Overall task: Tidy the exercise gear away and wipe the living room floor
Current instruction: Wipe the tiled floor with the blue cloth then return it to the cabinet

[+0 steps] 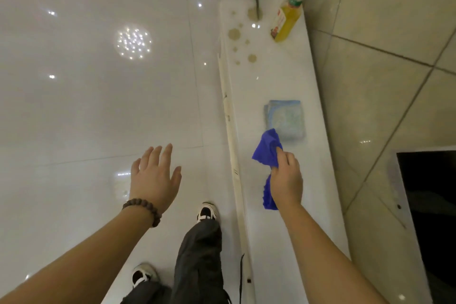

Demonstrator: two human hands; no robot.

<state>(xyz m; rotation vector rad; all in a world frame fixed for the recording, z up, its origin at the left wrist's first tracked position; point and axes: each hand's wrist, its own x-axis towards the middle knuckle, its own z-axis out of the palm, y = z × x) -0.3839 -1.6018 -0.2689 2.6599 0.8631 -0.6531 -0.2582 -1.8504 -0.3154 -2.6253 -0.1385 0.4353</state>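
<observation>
Forearms frame the view; my right hand (286,180) pinches a blue cloth (267,153), fingers curled round it, over the long white ledge (271,81) near its front edge. Just beyond lies a folded pale cloth (285,118), touching the blue one's tip as far as I can tell. My left hand (154,175) hangs spread and holds nothing above the glossy floor (86,106). Brown spots (234,33) and a yellow bottle (287,17) sit at the ledge's far end. Risk, as I judge it: a careless sweep drags the pale cloth off the edge or topples the bottle.
</observation>
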